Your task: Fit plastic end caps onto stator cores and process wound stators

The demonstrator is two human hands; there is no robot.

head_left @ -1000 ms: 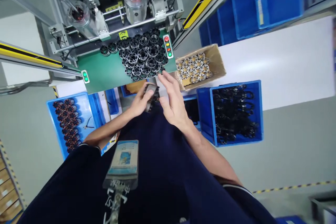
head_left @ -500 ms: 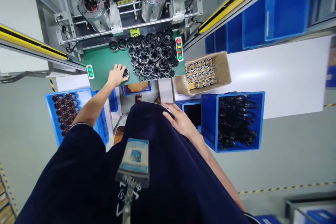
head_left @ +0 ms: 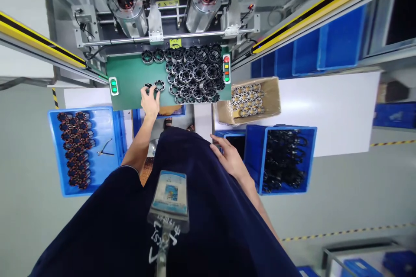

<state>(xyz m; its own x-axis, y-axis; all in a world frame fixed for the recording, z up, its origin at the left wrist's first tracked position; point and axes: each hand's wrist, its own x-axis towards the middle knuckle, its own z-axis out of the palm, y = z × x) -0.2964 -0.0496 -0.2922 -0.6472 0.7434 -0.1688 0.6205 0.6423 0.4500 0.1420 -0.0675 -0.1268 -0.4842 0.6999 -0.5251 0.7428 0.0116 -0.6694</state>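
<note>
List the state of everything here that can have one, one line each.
left hand: on the green mat, touching a loose black ring, grip unclear
right hand: open, flat on the dark garment
black rings: heaped on the mat
cardboard box: open, metal rings in rows
blue crate: open, full of black parts
blue tray: open, copper-wound parts in rows, pliers beside them

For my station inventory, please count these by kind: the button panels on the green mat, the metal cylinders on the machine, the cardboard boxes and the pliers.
button panels: 2
metal cylinders: 2
cardboard box: 1
pliers: 1
Total: 6
</note>
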